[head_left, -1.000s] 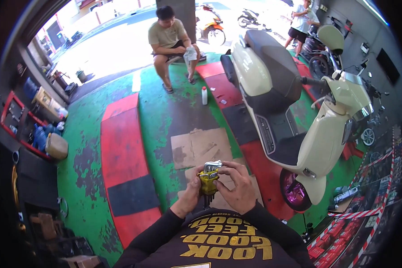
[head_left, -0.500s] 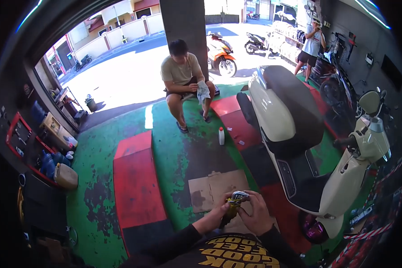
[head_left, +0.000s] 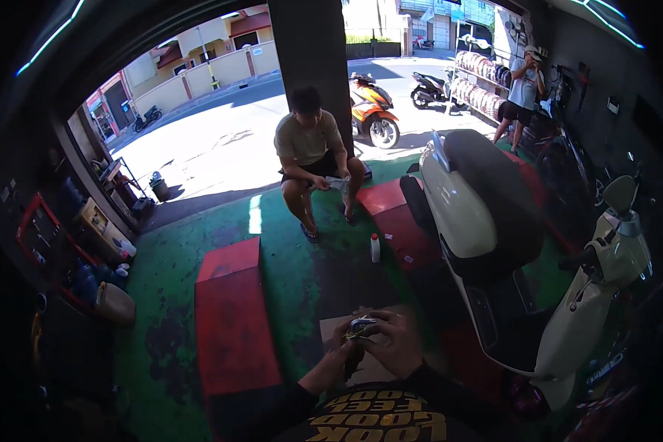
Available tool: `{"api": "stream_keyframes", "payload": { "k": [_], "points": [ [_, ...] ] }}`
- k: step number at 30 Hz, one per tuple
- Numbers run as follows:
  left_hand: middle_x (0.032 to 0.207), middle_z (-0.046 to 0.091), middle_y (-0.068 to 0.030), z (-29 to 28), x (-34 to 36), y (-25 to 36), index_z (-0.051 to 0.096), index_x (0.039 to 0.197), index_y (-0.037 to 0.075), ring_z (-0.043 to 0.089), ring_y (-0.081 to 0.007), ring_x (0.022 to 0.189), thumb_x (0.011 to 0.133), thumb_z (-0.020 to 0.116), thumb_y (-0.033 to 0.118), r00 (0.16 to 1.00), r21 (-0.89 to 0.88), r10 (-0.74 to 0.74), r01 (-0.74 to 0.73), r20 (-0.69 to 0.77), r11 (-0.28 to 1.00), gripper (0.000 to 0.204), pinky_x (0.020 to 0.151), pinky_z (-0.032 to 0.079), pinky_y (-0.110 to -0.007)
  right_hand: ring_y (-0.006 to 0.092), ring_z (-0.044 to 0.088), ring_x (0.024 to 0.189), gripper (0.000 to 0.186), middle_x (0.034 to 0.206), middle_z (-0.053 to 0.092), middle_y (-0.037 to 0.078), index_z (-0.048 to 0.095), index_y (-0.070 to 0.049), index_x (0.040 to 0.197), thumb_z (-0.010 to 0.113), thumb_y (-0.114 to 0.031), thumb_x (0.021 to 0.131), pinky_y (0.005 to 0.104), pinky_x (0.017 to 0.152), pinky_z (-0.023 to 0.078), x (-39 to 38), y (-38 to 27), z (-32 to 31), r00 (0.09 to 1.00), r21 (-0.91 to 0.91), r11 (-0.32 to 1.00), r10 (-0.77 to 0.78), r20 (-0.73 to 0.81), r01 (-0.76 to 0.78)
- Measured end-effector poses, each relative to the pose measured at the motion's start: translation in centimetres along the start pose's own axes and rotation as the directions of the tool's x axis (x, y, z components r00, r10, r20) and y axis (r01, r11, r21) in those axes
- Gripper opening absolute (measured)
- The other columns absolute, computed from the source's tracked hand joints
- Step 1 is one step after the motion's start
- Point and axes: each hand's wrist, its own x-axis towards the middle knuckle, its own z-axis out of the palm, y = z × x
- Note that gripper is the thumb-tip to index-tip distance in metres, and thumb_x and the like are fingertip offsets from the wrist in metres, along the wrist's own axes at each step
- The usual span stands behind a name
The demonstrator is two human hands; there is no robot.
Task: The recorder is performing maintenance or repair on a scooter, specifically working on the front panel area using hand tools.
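Observation:
Low in front of my chest, both hands hold a small part with a shiny, rounded metal top [head_left: 360, 325] and some yellow near its edge. Its exact kind is too small and dark to make out. My left hand [head_left: 333, 364] grips it from below on the left, fingers closed. My right hand [head_left: 395, 343] wraps over its right side with bent fingers. Beneath the hands, a flattened piece of cardboard [head_left: 334, 333] lies on the floor, partly hidden by them.
A cream scooter [head_left: 468, 221] stands close on my right. To the left is a red ramp [head_left: 232, 317]. Ahead, a seated person [head_left: 309, 147] holds a pale sheet [head_left: 337, 184], near a white bottle [head_left: 376, 248]. Another person [head_left: 521, 92] stands at the back right.
The view has shifted, so the room sits lower and further right, and the indoor picture is darker. My hands have moved slightly left together with the part. The seated person's sheet is lower.

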Motion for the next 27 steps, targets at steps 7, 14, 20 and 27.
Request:
{"api": "stream_keyframes", "payload": {
  "k": [7,14,20,27],
  "points": [
    [0.105,0.056,-0.0084,2.6,3.8,0.6,0.022,0.151,0.013,0.049,-0.0118,0.077,0.105,0.042,0.032,0.992,0.176,0.087,-0.069,-0.095,0.982,0.054,0.066,0.044,-0.026,0.0271,0.050,0.114,0.024,0.117,0.059,0.006,0.069,-0.008,0.098,0.076,-0.015,0.077,0.0402,0.098,0.042,1.6,3.2,-0.8,0.989,-0.011,0.999,-0.048,-0.139,0.046],
    [0.101,0.057,-0.0070,7.5,11.0,4.3,0.028,0.149,0.013,0.049,-0.0115,0.073,0.104,0.044,0.030,0.985,0.192,-0.171,0.162,0.033,0.968,0.051,0.063,0.043,-0.025,0.0232,0.052,0.109,0.018,0.112,0.059,0.001,0.069,-0.013,0.092,0.075,-0.013,0.075,0.0366,0.094,0.045,2.5,9.2,-5.8,0.855,-0.496,0.846,-0.393,-0.339,0.193],
    [0.099,0.056,-0.0081,12.7,18.4,8.1,0.033,0.145,0.012,0.051,-0.0125,0.071,0.103,0.042,0.034,0.955,0.330,-0.277,0.229,0.107,0.916,0.049,0.058,0.044,-0.026,0.0214,0.054,0.103,0.017,0.102,0.061,0.002,0.067,-0.011,0.092,0.073,-0.012,0.076,0.0357,0.093,0.046,6.0,10.3,-13.9,0.769,-0.626,0.755,-0.512,-0.382,0.192],
    [0.101,0.057,-0.0093,18.8,24.0,8.7,0.034,0.144,0.008,0.054,-0.0142,0.075,0.104,0.041,0.031,0.918,0.316,-0.204,0.092,0.341,0.944,0.047,0.063,0.046,-0.027,0.0233,0.059,0.097,0.019,0.102,0.062,0.004,0.065,-0.009,0.095,0.072,-0.011,0.077,0.0357,0.084,0.049,7.5,10.8,-23.9,0.685,-0.660,0.742,-0.541,-0.488,0.117]
  ]
}}
